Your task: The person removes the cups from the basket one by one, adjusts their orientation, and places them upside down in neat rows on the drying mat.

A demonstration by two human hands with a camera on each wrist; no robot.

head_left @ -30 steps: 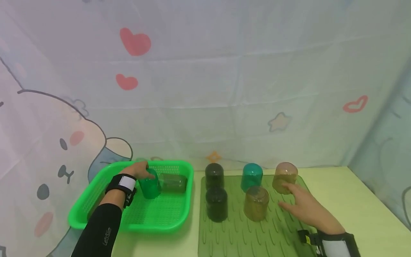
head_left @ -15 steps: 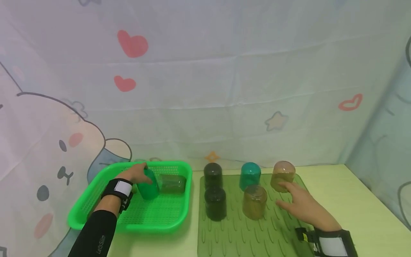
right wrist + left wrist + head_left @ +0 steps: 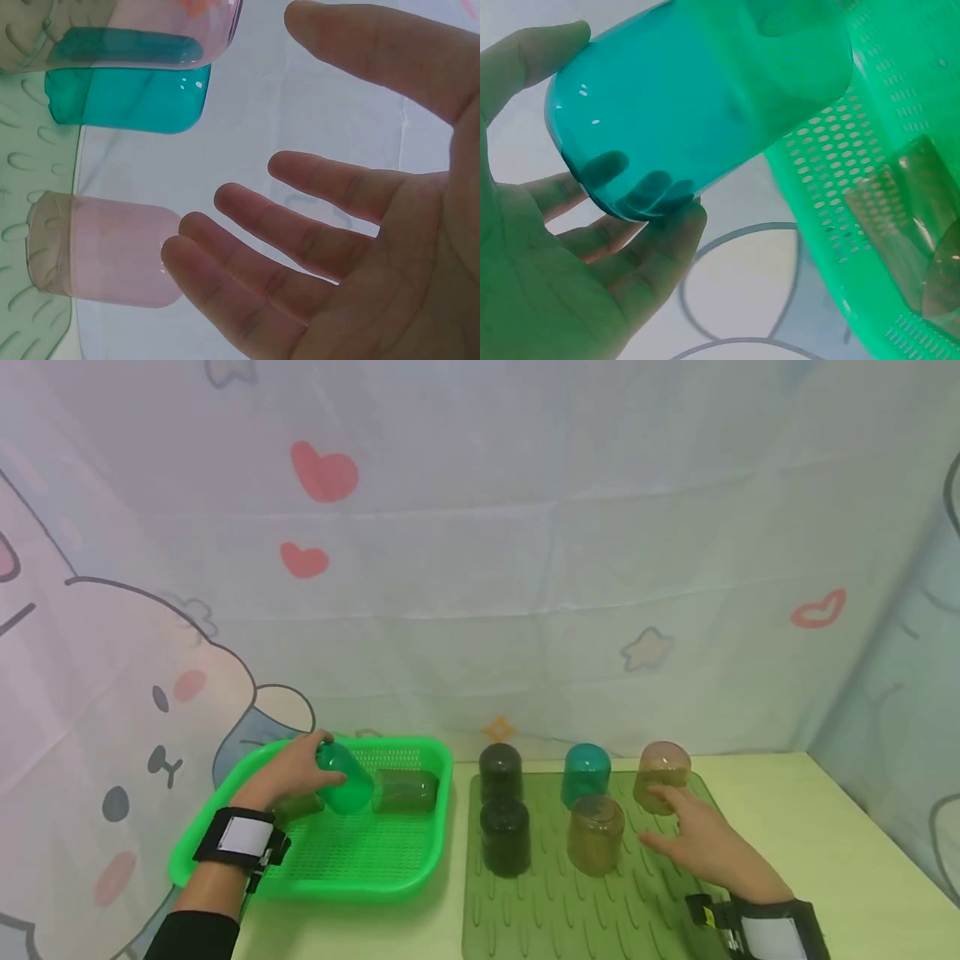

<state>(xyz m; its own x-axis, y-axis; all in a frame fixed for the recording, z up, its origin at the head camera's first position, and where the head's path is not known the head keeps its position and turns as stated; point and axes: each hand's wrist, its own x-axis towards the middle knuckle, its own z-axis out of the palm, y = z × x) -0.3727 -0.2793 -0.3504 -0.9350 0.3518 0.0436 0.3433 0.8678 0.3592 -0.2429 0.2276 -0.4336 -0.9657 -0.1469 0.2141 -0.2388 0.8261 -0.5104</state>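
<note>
My left hand (image 3: 296, 768) grips a teal cup (image 3: 347, 789) by its base end, over the green basket (image 3: 408, 889). In the left wrist view the thumb lies on one side of the tilted teal cup (image 3: 652, 112) and the fingers curl round the other. My right hand (image 3: 708, 847) is spread by an upside-down pink cup (image 3: 663, 768); in the right wrist view nothing is in its palm. Whether its fingertips (image 3: 180, 259) touch the pink cup (image 3: 120, 251) cannot be told. A clear brownish cup (image 3: 405, 791) lies on its side in the basket.
Two dark cups (image 3: 505, 843), another teal cup (image 3: 587, 772) and an amber cup (image 3: 596, 839) stand upside down on the green ridged mat (image 3: 555, 918). Another cup (image 3: 300, 807) lies partly under my left wrist. A printed cloth (image 3: 480, 652) hangs behind the table.
My left hand has shifted left, and the teal cup in it has tilted further, its base end now up and to the left. My right hand has barely moved.
</note>
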